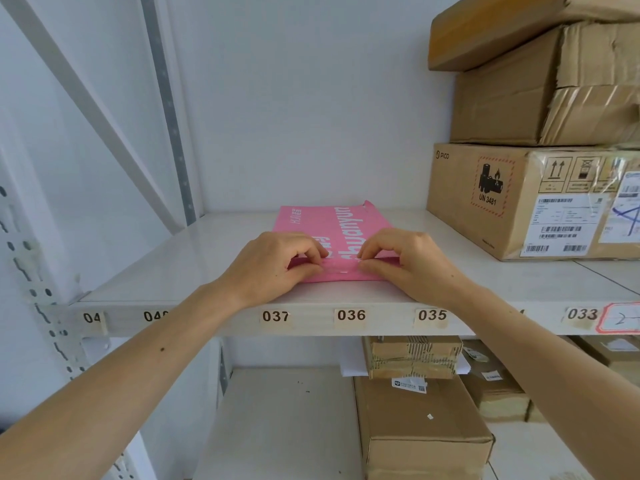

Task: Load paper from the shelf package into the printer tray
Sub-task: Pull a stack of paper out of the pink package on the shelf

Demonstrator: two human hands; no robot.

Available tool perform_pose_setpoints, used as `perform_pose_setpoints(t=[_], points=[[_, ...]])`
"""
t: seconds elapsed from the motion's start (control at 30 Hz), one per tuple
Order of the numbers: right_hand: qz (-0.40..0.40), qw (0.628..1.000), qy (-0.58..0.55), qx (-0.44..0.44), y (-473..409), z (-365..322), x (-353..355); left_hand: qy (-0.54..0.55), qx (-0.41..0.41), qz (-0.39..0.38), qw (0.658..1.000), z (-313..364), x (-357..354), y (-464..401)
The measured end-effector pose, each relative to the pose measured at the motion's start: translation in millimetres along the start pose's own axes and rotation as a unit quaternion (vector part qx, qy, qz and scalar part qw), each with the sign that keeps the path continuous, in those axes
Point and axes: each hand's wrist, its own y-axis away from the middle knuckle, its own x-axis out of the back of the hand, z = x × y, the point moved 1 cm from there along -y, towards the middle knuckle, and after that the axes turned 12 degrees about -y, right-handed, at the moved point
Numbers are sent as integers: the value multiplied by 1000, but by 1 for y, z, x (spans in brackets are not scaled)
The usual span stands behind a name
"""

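The left hand (273,263) and right hand (412,261) pinch with closed fingers the near flap of the pink paper package (332,230) on the shelf (173,268); cardboard boxes (519,199) stand at 3 o'clock.

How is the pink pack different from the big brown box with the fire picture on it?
The pink paper package is flat and thin, while the PICO cardboard box is tall and bulky. The package lies alone with the left hand and right hand pinching its near edge; the box is untouched and carries more boxes stacked on top. The package shows white lettering; the box shows a warning label and barcodes. Both rest on the same white shelf.
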Motion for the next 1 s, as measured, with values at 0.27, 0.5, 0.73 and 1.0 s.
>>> perform_pose_setpoints(t=[0.27,0.5,0.73,1.0], points=[[22,999,28,-8,-2,-4,0,43,40,0,998,3,5,0],[53,997,58,-11,-8,-6,1,27,20,-1,999,6,11,-8],[88,995,47,-19,-12,-7,1,69,-64,-126,988,3,16,-11],[32,992,45,116,-4,-4,-1,66,-3,-106,992,-4,10,-17]])
